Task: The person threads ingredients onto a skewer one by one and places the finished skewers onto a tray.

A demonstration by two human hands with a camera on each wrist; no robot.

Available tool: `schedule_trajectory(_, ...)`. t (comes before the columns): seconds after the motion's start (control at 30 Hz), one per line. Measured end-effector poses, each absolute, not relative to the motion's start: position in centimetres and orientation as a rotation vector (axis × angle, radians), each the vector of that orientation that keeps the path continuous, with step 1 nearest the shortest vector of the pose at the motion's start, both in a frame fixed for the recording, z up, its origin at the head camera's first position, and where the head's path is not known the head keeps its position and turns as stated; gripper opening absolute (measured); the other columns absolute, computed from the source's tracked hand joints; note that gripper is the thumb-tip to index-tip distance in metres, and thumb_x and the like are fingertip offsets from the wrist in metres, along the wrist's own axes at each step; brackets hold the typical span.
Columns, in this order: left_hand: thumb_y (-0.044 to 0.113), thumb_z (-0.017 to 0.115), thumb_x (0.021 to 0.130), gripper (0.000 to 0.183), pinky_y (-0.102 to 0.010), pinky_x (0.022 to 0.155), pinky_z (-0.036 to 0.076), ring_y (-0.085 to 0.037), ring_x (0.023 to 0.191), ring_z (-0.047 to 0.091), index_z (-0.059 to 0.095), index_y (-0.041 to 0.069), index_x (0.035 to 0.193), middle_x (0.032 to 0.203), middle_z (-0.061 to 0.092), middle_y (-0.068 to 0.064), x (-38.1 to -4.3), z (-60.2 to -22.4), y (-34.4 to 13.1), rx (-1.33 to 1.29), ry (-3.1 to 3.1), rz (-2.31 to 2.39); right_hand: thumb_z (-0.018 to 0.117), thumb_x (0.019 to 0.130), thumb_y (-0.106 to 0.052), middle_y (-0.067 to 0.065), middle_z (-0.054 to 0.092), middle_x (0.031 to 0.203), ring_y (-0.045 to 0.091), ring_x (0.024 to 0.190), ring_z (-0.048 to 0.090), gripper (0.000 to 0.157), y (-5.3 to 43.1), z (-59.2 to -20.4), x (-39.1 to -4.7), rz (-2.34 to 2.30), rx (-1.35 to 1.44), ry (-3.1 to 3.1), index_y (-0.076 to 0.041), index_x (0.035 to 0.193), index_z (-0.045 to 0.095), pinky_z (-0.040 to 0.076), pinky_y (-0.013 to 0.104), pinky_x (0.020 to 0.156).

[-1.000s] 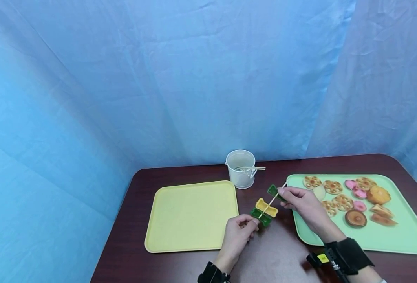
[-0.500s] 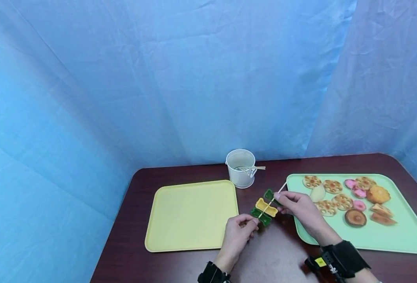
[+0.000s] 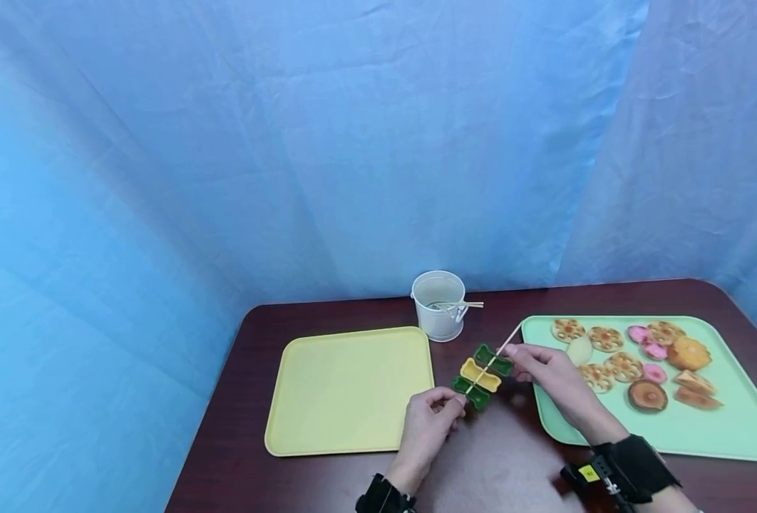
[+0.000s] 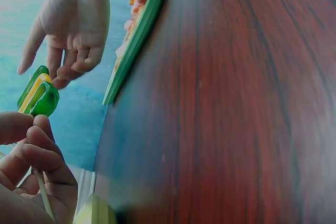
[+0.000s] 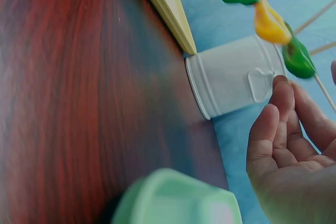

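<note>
My left hand (image 3: 428, 425) pinches a thin wooden skewer (image 3: 509, 337) near its lower end, below the threaded pieces. On the skewer sit a lower green toy pepper piece (image 3: 471, 392), a yellow toy pepper piece (image 3: 480, 375) and an upper green toy pepper piece (image 3: 493, 360). The right hand (image 3: 554, 381) is beside the upper green piece, its fingers loosely bent. In the right wrist view, the right-hand fingertips (image 5: 281, 81) lie just below that piece, with the thumb apart from them. The skewer's bare upper end sticks out past the pieces.
A yellow tray (image 3: 346, 392) lies at left. Behind it stands a small white bucket (image 3: 439, 324) with several skewers. The green tray (image 3: 725, 434) at right holds toy lotus root slices (image 3: 624, 366), a brown mushroom (image 3: 646, 395) and other play food. Blue cloth hangs behind the table.
The upper green piece has slid down the skewer toward the yellow one. The right hand first pinched that piece, moved down with it, and now has let go beside it.
</note>
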State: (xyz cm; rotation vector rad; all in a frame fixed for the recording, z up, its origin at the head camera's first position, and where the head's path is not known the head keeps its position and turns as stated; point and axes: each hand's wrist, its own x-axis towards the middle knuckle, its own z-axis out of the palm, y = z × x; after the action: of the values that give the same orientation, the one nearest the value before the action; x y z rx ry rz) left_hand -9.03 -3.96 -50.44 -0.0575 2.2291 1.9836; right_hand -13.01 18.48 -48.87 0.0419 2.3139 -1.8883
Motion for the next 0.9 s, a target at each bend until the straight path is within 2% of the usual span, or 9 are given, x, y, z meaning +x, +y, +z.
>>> schedule_trajectory(0.1, 0.020, 0.068, 0.085, 0.019, -0.017, 0.043, 0.038, -0.014, 0.053, 0.055, 0.073, 0.002, 0.082, 0.068, 0.067, -0.008, -9.3, -50.4, -4.6, -0.013, 2.331, 1.924, 0.050, 0.096, -0.047, 0.014, 0.068, 0.112, 0.029, 0.093, 0.064, 0.060, 19.3, -48.8, -13.0, -1.907, 0.014, 2.308, 0.005, 0.125, 0.061, 0.052, 0.042, 0.082)
schedule_trajectory(0.2, 0.019, 0.067, 0.085, 0.016, -0.017, 0.046, 0.038, -0.011, 0.053, 0.055, 0.074, 0.005, 0.080, 0.066, 0.067, -0.003, -9.6, -50.2, -5.7, 0.041, 2.464, 1.834, 0.049, 0.098, -0.045, 0.017, 0.068, 0.111, 0.033, 0.096, 0.063, 0.061, 20.0, -48.7, -13.0, -1.926, -0.015, 2.302, 0.008, 0.126, 0.059, 0.053, 0.039, 0.081)
schedule_trajectory(0.33, 0.020, 0.067, 0.084, 0.015, -0.018, 0.052, 0.039, -0.004, 0.055, 0.052, 0.076, 0.008, 0.081, 0.065, 0.065, 0.006, -9.9, -49.8, -7.3, 0.102, 2.588, 1.726, 0.046, 0.098, -0.046, 0.017, 0.068, 0.110, 0.030, 0.094, 0.062, 0.061, 20.9, -48.7, -13.0, -1.893, -0.001, 2.337, 0.006, 0.126, 0.060, 0.053, 0.034, 0.078)
schedule_trajectory(0.47, 0.022, 0.069, 0.085, 0.014, -0.020, 0.056, 0.041, -0.003, 0.060, 0.052, 0.076, 0.011, 0.083, 0.068, 0.062, 0.009, -10.1, -49.7, -9.2, 0.159, 2.670, 1.664, 0.045, 0.097, -0.050, 0.019, 0.068, 0.110, 0.027, 0.091, 0.062, 0.063, 21.5, -48.6, -13.0, -1.854, 0.030, 2.366, 0.003, 0.125, 0.062, 0.052, 0.032, 0.076)
schedule_trajectory(0.57, 0.024, 0.070, 0.084, 0.012, -0.021, 0.059, 0.041, -0.004, 0.064, 0.050, 0.076, 0.014, 0.082, 0.070, 0.059, 0.009, -10.3, -49.8, -10.7, 0.171, 2.741, 1.628, 0.045, 0.097, -0.051, 0.021, 0.068, 0.107, 0.019, 0.083, 0.059, 0.063, 21.7, -48.4, -12.9, -1.846, 0.029, 2.392, 0.003, 0.124, 0.063, 0.050, 0.029, 0.072)
schedule_trajectory(0.7, 0.023, 0.072, 0.083, 0.012, -0.023, 0.060, 0.040, -0.006, 0.065, 0.049, 0.077, 0.013, 0.082, 0.071, 0.057, 0.007, -10.5, -50.1, -12.9, 0.160, 2.800, 1.622, 0.045, 0.097, -0.050, 0.021, 0.067, 0.103, 0.011, 0.076, 0.053, 0.062, 22.0, -48.4, -12.9, -1.836, 0.027, 2.424, 0.004, 0.122, 0.064, 0.046, 0.027, 0.067)
schedule_trajectory(0.9, 0.020, 0.073, 0.083, 0.011, -0.022, 0.057, 0.041, -0.006, 0.063, 0.049, 0.076, 0.010, 0.083, 0.073, 0.062, 0.004, -10.4, -50.6, -16.5, 0.173, 2.839, 1.573, 0.044, 0.098, -0.050, 0.020, 0.067, 0.104, 0.013, 0.078, 0.054, 0.063, 22.2, -48.4, -12.8, -1.824, 0.018, 2.423, 0.005, 0.123, 0.062, 0.048, 0.028, 0.070)
